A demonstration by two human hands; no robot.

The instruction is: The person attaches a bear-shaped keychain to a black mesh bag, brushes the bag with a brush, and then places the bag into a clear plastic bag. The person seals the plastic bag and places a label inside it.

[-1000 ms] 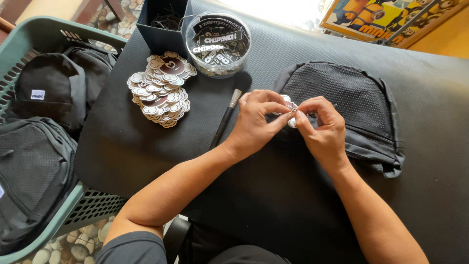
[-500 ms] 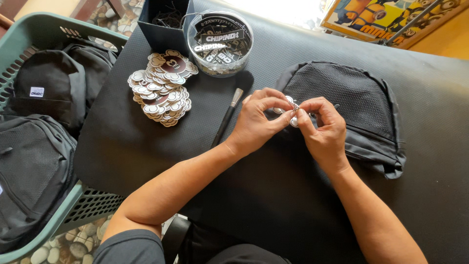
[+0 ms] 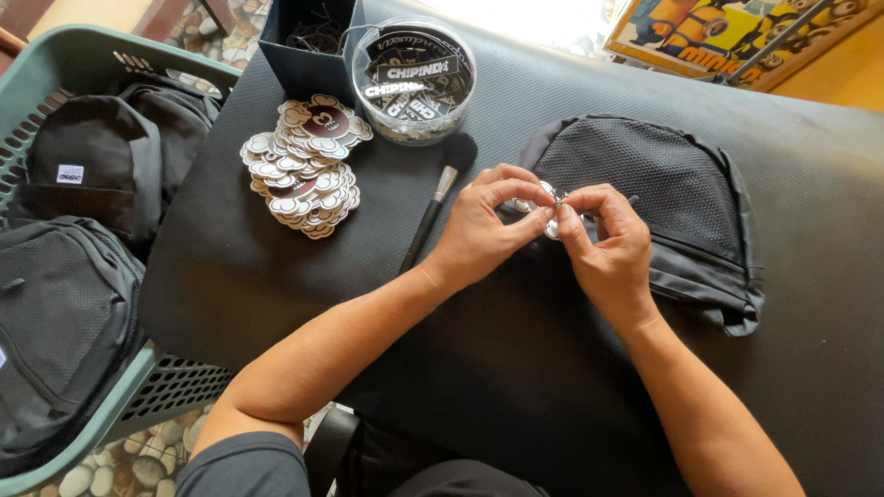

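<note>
Hands: left hand (image 3: 483, 225), right hand (image 3: 603, 244) pinch small silvery tag (image 3: 552, 198) over mesh backpack (image 3: 663, 198).

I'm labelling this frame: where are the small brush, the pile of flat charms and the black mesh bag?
small brush (image 3: 425, 221), head view, on its dark handle.
pile of flat charms (image 3: 304, 166), head view, pile's middle.
black mesh bag (image 3: 663, 184), head view, mesh panel.

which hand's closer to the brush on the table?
Left. The left hand sits just right of the brush; the right hand is farther right, over the black bag.

One head-worn view looks steeply down, fairly near, probably slightly forward
</note>
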